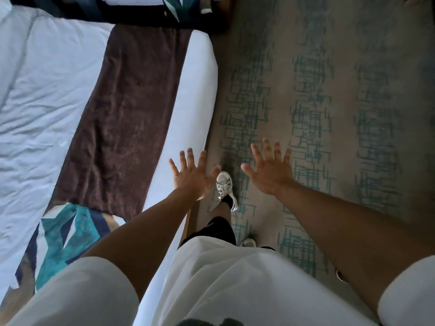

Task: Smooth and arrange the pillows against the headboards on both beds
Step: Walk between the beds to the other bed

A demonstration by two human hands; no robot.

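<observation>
While the person stands on the carpet [329, 90] beside the bed [200, 90], left hand [191, 176] and right hand [270, 171] are spread wide, holding nothing

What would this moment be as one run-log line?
left hand: open, empty | right hand: open, empty | beside bed | pillows: not visible

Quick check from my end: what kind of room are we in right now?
Most likely a hotel guest room. A bed made up in white linen has a brown runner laid across it and a teal-patterned cushion, and the floor is patterned commercial-style carpet. No pillows or headboard are in view.
</observation>
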